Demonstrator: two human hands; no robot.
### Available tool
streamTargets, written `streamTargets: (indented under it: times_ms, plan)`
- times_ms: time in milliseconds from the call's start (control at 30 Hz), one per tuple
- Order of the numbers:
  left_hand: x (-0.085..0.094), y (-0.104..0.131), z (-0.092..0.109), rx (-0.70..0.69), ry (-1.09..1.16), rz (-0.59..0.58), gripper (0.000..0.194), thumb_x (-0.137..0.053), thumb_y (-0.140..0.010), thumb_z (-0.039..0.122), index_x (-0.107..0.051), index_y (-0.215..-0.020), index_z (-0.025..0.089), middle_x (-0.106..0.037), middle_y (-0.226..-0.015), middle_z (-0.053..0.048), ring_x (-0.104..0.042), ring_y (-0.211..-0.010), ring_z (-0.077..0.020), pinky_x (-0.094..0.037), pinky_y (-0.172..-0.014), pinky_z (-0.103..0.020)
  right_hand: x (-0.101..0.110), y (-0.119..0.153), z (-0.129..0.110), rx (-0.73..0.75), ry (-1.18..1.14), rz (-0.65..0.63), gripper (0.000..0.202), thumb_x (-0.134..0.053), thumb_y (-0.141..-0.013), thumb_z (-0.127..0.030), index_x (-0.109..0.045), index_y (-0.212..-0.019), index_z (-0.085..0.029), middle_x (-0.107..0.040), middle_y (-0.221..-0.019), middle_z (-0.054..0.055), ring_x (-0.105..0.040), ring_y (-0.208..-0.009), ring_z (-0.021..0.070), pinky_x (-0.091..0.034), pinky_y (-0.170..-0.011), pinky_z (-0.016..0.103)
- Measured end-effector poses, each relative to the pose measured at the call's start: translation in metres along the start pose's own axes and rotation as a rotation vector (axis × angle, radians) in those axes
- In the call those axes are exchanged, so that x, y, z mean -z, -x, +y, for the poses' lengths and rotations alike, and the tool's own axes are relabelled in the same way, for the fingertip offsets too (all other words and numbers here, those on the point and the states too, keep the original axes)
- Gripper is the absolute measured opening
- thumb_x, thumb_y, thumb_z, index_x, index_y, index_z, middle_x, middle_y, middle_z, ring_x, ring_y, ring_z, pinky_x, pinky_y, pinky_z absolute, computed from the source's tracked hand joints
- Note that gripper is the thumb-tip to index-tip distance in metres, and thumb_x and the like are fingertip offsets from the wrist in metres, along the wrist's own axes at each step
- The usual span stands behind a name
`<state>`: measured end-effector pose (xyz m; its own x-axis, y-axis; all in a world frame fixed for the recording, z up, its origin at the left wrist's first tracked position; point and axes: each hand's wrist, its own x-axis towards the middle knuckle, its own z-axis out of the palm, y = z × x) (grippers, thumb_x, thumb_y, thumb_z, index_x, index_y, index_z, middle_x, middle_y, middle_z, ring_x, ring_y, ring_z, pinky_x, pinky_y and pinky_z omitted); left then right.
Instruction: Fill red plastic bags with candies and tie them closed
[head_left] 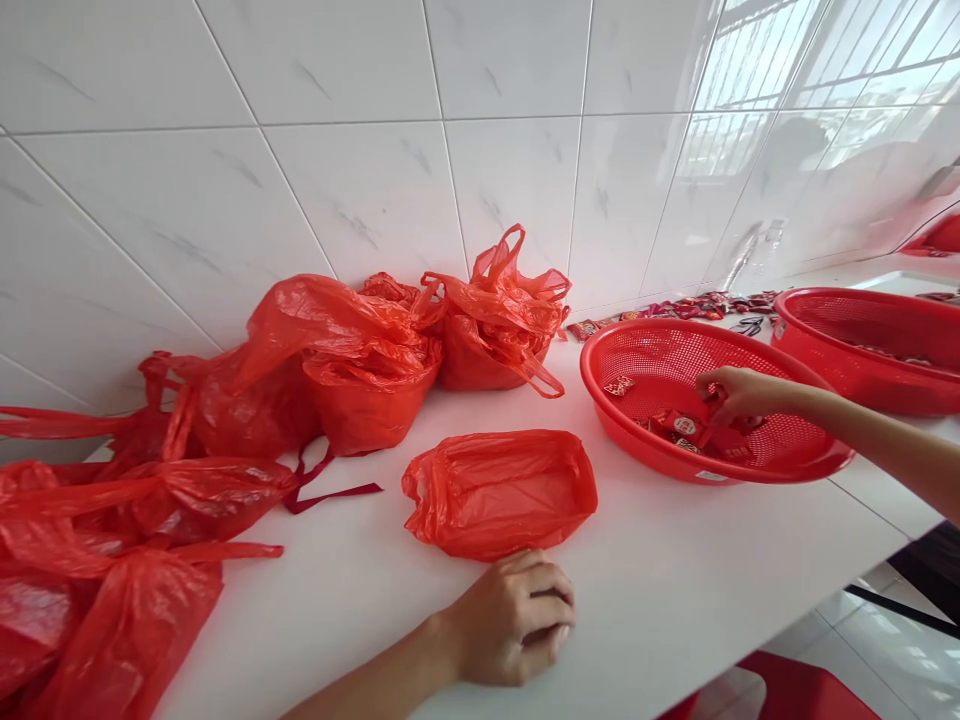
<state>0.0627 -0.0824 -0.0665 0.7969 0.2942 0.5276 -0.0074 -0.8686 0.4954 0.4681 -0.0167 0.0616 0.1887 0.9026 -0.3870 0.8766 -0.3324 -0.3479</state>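
- Now, leftmost, bulging red bags point(247, 400) crowd the white table point(637, 570).
- Centre, our open bag point(510, 490) gapes wide.
- Beside its near edge, our left hand point(517, 618) rests half-curled, palm hidden; we can't tell its contents.
- Inside the red basket point(675, 352), at packets point(684, 425), our right hand point(731, 395) bunches its fingers; any grip, we can't tell.

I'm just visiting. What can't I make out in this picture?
All in the head view:
What, if anything, the right hand holds: hidden by its own curled fingers.
Print on most small packets in the near perforated basket: too small.
Contents of the bunched red plastic bags: hidden by the plastic; some bags are cut off by the left edge.
Far basket: cut off by the right edge.
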Motion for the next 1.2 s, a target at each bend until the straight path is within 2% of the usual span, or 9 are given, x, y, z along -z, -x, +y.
streamTargets:
  times_ms: [133,233,500,700,800,967,1033,1133,1200]
  plan:
    - [0.001,-0.002,0.001,0.003,0.001,0.001,0.014,-0.058,-0.088,0.011,-0.07,-0.089,0.019,-0.073,-0.089,-0.005,-0.062,-0.079,-0.0155,-0.055,-0.077,-0.027,0.012,0.006,-0.01,0.168,-0.098,-0.04,0.014,-0.066,-0.07,-0.014,-0.055,-0.076,-0.021,-0.051,-0.065,-0.003,-0.051,-0.057,0.0116,-0.039,-0.05,0.024]
    - [0.002,-0.003,0.001,-0.001,0.0,0.007,0.015,-0.058,-0.088,0.01,-0.07,-0.089,0.019,-0.073,-0.09,-0.005,-0.062,-0.079,-0.0153,-0.055,-0.077,-0.027,0.013,0.008,-0.019,0.249,-0.07,-0.044,0.017,-0.065,-0.07,-0.014,-0.05,-0.066,-0.021,-0.048,-0.06,-0.004,-0.048,-0.055,0.0107,-0.037,-0.05,0.024]
    - [0.001,-0.001,0.0,-0.001,0.002,0.008,0.013,-0.06,-0.087,0.01,-0.07,-0.089,0.018,-0.073,-0.091,-0.005,-0.062,-0.08,-0.0149,-0.055,-0.078,-0.026,-0.027,0.0,-0.04,0.137,0.236,0.019,0.025,-0.066,-0.06,-0.001,-0.049,-0.057,-0.02,-0.057,-0.066,0.002,-0.051,-0.052,0.0142,-0.028,-0.047,0.027]
    - [-0.001,0.0,-0.001,0.021,0.001,-0.022,0.014,-0.058,-0.088,0.011,-0.07,-0.089,0.019,-0.073,-0.091,-0.005,-0.063,-0.08,-0.0155,-0.055,-0.079,-0.028,-0.031,-0.008,-0.047,0.159,0.387,0.192,0.017,-0.064,-0.069,-0.008,-0.053,-0.068,-0.021,-0.06,-0.067,0.004,-0.055,-0.062,0.0189,-0.026,-0.052,0.028]
    - [-0.001,0.0,-0.001,-0.002,0.01,0.005,0.013,-0.059,-0.087,0.011,-0.07,-0.089,0.018,-0.073,-0.09,-0.005,-0.062,-0.08,-0.0154,-0.055,-0.078,-0.027,-0.023,-0.014,-0.041,0.25,0.215,0.231,0.012,-0.07,-0.071,-0.021,-0.062,-0.08,-0.021,-0.066,-0.07,0.003,-0.06,-0.064,0.0196,-0.034,-0.052,0.027]
    - [0.001,0.0,0.0,-0.104,-0.094,0.045,0.014,-0.058,-0.086,0.01,-0.067,-0.093,0.017,-0.071,-0.092,-0.006,-0.062,-0.084,-0.0175,-0.055,-0.079,-0.03,-0.007,-0.009,-0.045,0.318,-0.328,0.168,0.041,-0.081,-0.065,-0.047,-0.073,-0.09,-0.016,-0.066,-0.064,0.003,-0.062,-0.06,0.019,-0.047,-0.053,0.03]
    - [0.001,0.0,0.001,-0.137,-0.182,0.097,0.017,-0.057,-0.084,0.01,-0.066,-0.097,0.016,-0.071,-0.097,-0.009,-0.062,-0.092,-0.0207,-0.055,-0.084,-0.035,-0.004,0.003,-0.059,0.343,-0.495,0.198,0.047,-0.084,-0.062,-0.052,-0.074,-0.091,-0.016,-0.071,-0.071,0.005,-0.064,-0.062,0.0187,-0.052,-0.055,0.031]
    - [0.002,-0.001,0.003,-0.041,-0.331,0.185,0.025,-0.055,-0.085,0.011,-0.065,-0.108,0.016,-0.068,-0.114,-0.014,-0.061,-0.107,-0.0261,-0.052,-0.096,-0.046,-0.011,0.023,-0.094,0.516,-0.619,0.233,0.042,-0.085,-0.065,-0.052,-0.074,-0.089,-0.018,-0.073,-0.079,0.006,-0.067,-0.066,0.0182,-0.054,-0.058,0.03]
    - [0.001,-0.001,0.003,0.056,-0.404,0.188,0.03,-0.054,-0.086,0.012,-0.064,-0.114,0.016,-0.064,-0.124,-0.016,-0.06,-0.115,-0.0286,-0.051,-0.101,-0.051,-0.026,0.032,-0.121,0.622,-0.6,0.113,0.037,-0.082,-0.071,-0.049,-0.073,-0.088,-0.018,-0.074,-0.076,0.005,-0.068,-0.064,0.0183,-0.054,-0.058,0.029]
